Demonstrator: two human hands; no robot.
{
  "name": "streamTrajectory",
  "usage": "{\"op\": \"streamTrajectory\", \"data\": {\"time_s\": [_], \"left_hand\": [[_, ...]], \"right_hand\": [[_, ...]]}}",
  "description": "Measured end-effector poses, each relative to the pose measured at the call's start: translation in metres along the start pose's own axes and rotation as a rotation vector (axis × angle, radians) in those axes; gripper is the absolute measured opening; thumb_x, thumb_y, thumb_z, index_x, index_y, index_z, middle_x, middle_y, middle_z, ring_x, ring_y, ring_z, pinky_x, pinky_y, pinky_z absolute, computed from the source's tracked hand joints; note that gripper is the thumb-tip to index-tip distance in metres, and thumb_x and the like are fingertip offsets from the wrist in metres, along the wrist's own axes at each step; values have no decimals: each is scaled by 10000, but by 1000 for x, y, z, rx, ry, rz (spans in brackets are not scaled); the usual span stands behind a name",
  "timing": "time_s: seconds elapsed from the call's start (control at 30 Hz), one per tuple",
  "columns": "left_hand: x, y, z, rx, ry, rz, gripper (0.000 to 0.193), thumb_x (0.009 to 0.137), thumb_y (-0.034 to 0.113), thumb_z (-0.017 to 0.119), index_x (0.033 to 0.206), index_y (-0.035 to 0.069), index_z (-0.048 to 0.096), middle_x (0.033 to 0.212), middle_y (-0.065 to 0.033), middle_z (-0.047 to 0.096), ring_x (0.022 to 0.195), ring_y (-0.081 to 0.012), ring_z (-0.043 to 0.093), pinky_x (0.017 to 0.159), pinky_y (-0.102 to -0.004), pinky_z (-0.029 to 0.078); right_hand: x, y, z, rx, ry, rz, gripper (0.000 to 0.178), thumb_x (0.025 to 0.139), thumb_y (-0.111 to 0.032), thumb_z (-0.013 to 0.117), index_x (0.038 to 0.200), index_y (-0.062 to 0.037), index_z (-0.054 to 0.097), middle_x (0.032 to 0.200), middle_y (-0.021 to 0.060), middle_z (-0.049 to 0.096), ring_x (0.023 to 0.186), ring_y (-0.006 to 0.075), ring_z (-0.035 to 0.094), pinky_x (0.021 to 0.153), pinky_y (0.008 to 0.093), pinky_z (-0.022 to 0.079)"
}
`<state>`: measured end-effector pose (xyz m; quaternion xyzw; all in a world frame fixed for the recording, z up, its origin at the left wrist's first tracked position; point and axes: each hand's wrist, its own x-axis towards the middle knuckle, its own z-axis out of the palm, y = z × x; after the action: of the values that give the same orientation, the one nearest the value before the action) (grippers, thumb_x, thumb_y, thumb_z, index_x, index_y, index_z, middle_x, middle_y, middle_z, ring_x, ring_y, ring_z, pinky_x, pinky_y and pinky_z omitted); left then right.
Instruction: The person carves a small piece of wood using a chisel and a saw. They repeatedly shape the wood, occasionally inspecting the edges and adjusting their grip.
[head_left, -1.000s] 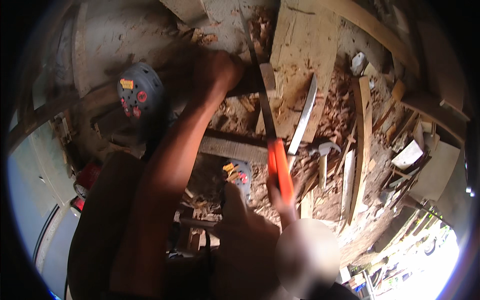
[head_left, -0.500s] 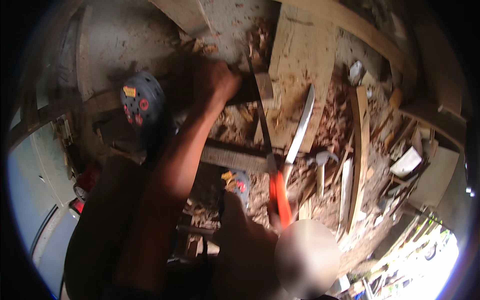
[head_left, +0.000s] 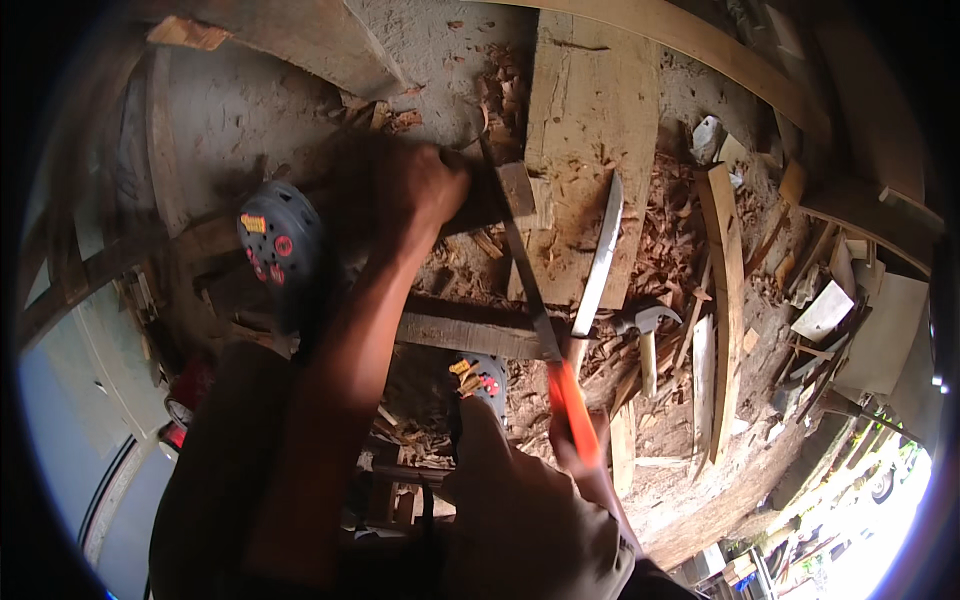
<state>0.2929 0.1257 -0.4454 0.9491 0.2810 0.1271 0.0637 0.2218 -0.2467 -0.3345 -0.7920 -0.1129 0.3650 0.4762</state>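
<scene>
My left hand (head_left: 425, 185) is closed on a dark length of wood (head_left: 488, 200), holding it across a beam near the middle of the view. My right hand (head_left: 572, 440) grips the orange handle of a handsaw (head_left: 527, 270). The saw's long narrow blade slants up and left, its far part lying against the wood just right of my left hand. The right fingers are partly hidden behind the handle. Beside the saw lies a long knife (head_left: 602, 250) with a bright blade and a pale handle. Right of the knife is a claw hammer (head_left: 648, 345).
A wide plank (head_left: 590, 110) lies on the dirt floor among wood chips. One thick timber (head_left: 460, 330) crosses between my feet, which wear dark clogs (head_left: 280, 235). Curved wood strips (head_left: 722, 300) lie at the right, with scrap beyond. Boards (head_left: 290, 45) stand at the far left.
The view has shifted a little, so most things sit lower. The saw appears drawn slightly back toward me. My left hand keeps its hold on the wood.
</scene>
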Motion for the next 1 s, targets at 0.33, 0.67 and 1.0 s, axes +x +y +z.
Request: {"op": "streamTrajectory", "data": {"time_s": [0.33,0.67,1.0], "left_hand": [[28,22,-45,-149,-448,-358,443,952,356,504,861,17,775,927,-262,719,905,-394,726,845,-496,579],[20,-2,3,-15,-439,-83,447,963,364,494,900,19,773,924,-268,724,892,-398,729,850,-495,571],[23,28,-41,-174,-495,-375,418,887,347,564,933,-16,766,939,-272,726,936,-435,720,841,-487,582]], "right_hand": [[144,-74,50,187,-19,-74,109,882,-58,675,822,13,619,632,-13,557,569,68,488,521,263,401],[129,-96,57,135,157,-373,190,833,-166,763,900,-12,674,725,179,651,627,291,681,632,365,533],[-54,-20,14,-198,198,-272,395,908,-43,611,1296,12,660,1108,144,729,514,134,585,456,274,417]]}}
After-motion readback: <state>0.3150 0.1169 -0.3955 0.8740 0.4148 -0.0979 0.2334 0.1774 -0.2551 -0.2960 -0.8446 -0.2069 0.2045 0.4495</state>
